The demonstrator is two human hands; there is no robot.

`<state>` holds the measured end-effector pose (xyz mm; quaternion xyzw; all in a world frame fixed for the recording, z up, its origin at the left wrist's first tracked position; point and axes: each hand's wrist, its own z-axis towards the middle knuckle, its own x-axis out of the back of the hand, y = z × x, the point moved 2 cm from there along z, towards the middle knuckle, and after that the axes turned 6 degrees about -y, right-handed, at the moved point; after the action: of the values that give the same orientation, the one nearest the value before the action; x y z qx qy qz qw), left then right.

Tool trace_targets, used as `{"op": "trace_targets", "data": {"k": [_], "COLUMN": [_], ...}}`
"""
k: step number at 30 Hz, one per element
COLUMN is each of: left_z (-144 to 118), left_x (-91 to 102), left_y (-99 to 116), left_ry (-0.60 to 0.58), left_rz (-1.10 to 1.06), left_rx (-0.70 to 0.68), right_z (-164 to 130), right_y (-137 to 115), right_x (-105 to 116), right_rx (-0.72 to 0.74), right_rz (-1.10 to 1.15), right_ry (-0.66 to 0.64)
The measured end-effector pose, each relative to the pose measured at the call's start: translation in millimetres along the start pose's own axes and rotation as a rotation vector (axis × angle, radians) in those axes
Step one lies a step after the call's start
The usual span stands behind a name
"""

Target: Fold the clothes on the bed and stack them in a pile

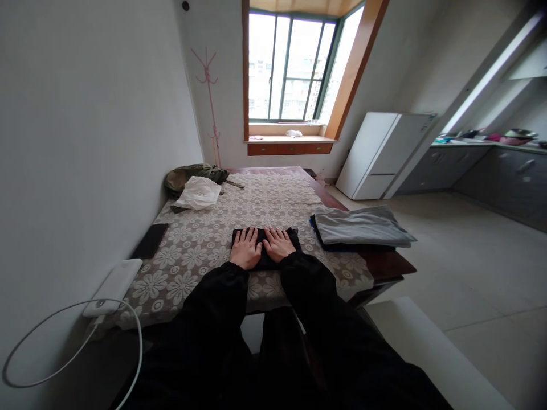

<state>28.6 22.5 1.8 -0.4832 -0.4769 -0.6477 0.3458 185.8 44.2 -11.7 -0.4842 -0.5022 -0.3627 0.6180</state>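
My left hand (245, 249) and my right hand (278, 244) lie flat, side by side, palms down on a folded black cloth (294, 234) near the front of the table. The fingers are spread and point away from me. The cloth rests on a beige floral tablecloth (200, 250). Both my sleeves are black. To the right of my hands sits a stack of folded clothes (361, 226), grey on top of dark blue.
A black phone (150, 241) and a white power bank (113, 286) with a looping white cable (64, 341) lie along the left wall. A white garment (199, 192) and an olive bag (192, 172) sit at the far left. A white fridge (380, 154) stands beyond the table.
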Motion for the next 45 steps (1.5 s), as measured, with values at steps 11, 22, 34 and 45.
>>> {"op": "trace_targets", "data": {"k": [11, 22, 34, 45], "left_z": [-0.9, 2.5, 0.0, -34.5], "left_x": [2.4, 3.6, 6.2, 19.5], "left_y": [0.5, -8.6, -18.2, -65.4], "left_ry": [0.002, -0.041, -0.052, 0.049], "left_rz": [0.012, -0.054, -0.109, -0.112], "left_rx": [0.024, 0.084, 0.091, 0.363], "right_z": [0.4, 18.4, 8.1, -46.0], "right_y": [-0.6, 31.8, 59.1, 84.8], "right_x": [1.5, 10.2, 18.0, 4.4], "right_rx": [-0.007, -0.007, -0.147, -0.329], "right_rz": [0.016, 0.492, 0.929, 0.317], "right_ry": [-0.032, 0.001, 0.388, 0.364]}}
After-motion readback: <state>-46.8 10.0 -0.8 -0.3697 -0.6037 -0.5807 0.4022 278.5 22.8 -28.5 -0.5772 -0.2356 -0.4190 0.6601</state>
